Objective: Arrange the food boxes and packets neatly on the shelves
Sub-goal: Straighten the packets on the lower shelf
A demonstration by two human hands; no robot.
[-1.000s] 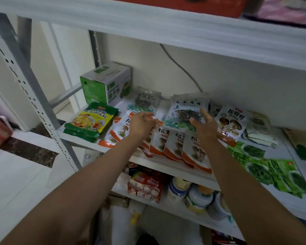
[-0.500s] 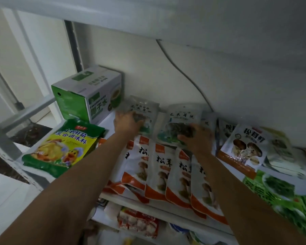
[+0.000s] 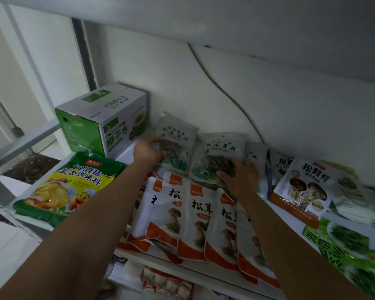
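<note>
My left hand [image 3: 148,151] grips the side of the left grey packet [image 3: 179,144]. This packet stands at the back of the shelf [image 3: 126,153], leaning on the wall, just beside the green box [image 3: 104,124] in the back left corner. My right hand [image 3: 240,177] rests on the second grey packet [image 3: 220,154] next to it. I cannot tell if it pinches it. The mushroom packets [image 3: 195,219] lie in a row along the front edge.
</note>
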